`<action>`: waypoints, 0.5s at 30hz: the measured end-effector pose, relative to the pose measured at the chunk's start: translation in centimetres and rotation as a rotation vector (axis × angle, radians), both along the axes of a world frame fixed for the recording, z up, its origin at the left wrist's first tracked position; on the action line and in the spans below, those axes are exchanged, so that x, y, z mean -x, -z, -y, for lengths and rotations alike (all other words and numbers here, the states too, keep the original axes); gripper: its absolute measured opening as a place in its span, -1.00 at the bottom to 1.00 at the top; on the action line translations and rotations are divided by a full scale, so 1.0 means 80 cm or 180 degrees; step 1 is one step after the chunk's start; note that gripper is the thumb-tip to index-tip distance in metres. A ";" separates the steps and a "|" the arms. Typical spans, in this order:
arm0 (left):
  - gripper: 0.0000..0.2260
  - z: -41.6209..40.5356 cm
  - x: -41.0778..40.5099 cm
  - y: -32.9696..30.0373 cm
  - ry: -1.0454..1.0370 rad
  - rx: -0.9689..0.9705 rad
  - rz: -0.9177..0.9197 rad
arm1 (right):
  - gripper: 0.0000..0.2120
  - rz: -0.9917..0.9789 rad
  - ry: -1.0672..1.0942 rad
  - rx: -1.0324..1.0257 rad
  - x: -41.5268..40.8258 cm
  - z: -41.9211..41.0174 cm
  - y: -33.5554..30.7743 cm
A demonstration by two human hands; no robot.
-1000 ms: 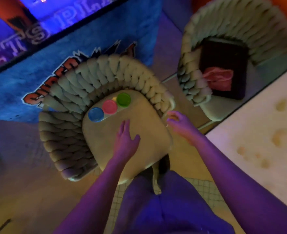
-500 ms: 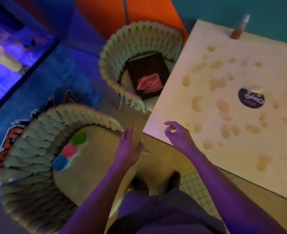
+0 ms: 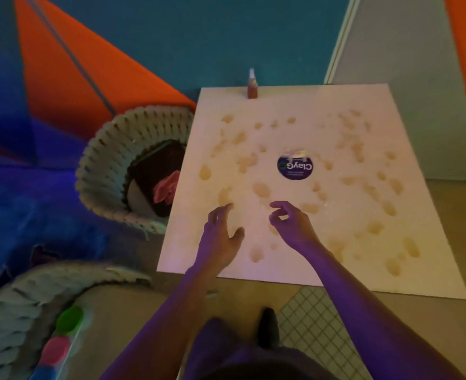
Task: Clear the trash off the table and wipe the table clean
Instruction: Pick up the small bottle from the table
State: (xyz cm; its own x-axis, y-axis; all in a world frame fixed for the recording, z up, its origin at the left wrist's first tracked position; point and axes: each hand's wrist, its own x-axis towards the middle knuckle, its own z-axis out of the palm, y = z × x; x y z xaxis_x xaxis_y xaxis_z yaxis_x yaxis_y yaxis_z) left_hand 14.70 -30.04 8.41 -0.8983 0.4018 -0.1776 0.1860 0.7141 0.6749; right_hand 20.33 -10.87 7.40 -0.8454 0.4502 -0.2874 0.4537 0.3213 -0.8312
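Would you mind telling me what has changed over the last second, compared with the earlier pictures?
The view swung from the near chair to the table. The left hand left the chair seat and the right hand left the chair's edge; both now hover over the table's near side, holding nothing. The round dark label, the small bottle and the stains stayed put.

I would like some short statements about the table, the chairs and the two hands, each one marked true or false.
1. Both hands hold nothing. True.
2. A small bottle stands at the far edge of the table. True.
3. The round purple lid lies on a chair. False: it lies on the table, near the middle.
4. The table is covered with yellowish spots. True.
5. The pink cloth is in the left hand. False: it lies on the chair left of the table.
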 end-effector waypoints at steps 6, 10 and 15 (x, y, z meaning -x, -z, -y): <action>-0.44 -0.082 0.072 -0.027 0.0202 -0.0104 -0.0122 | -0.72 -0.0109 0.0210 -0.0053 0.048 -0.060 -0.017; -0.45 -0.115 0.129 -0.033 0.0299 -0.0320 -0.0252 | -0.71 -0.0139 0.0173 -0.0219 0.099 -0.088 -0.031; -0.47 -0.161 0.233 -0.043 0.0340 -0.0368 -0.0371 | -0.69 -0.0132 0.0244 -0.0264 0.192 -0.129 -0.046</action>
State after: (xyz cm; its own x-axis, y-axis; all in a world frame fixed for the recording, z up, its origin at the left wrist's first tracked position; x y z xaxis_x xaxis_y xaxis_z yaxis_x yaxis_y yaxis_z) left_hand -3.95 -17.13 11.86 -0.8613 0.5077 -0.0219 0.3383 0.6050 0.7207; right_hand 4.95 -0.58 11.05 -0.8180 0.5348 -0.2120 0.4454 0.3555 -0.8218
